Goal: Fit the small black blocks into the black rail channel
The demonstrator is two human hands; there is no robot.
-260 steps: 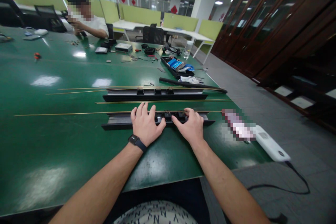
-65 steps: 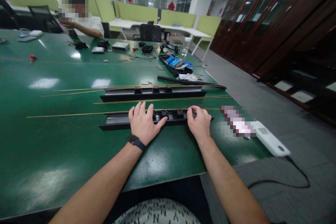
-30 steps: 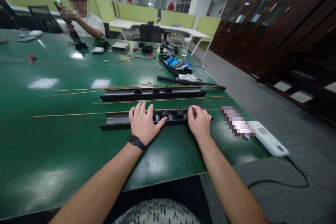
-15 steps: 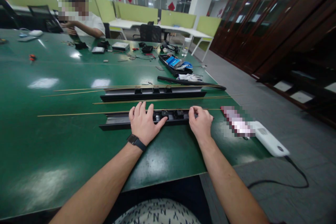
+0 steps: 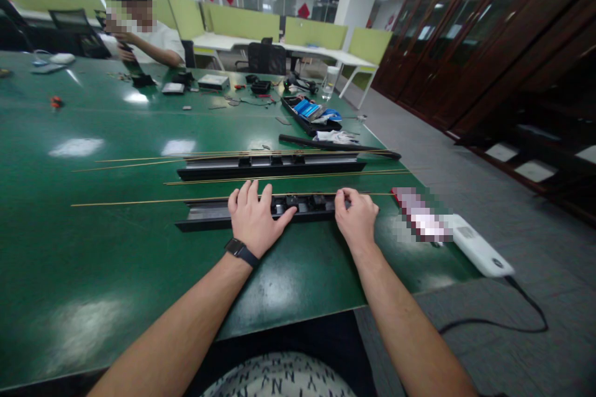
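A black channel-shaped rail with a grey inner face and small black blocks inside lies across the table before me. My left hand rests over it with fingers and thumb spread, pressing on its near and far sides. Near the rail's right end, my right hand is closed in a pinch at a thin brass-coloured rod. That rod runs along the rail's far edge and sticks out well past its left end. The pinching fingertips partly hide the rod.
A second black rail with thin rods lies behind. Farther off are a black strip, a glove and a black tray with blue packets. A phone and white device sit right. A person sits across the green table.
The thin rod's left tip has shifted slightly to the right. Both my hands stay in nearly the same place. Across the table, the person's hands and head have moved a little.
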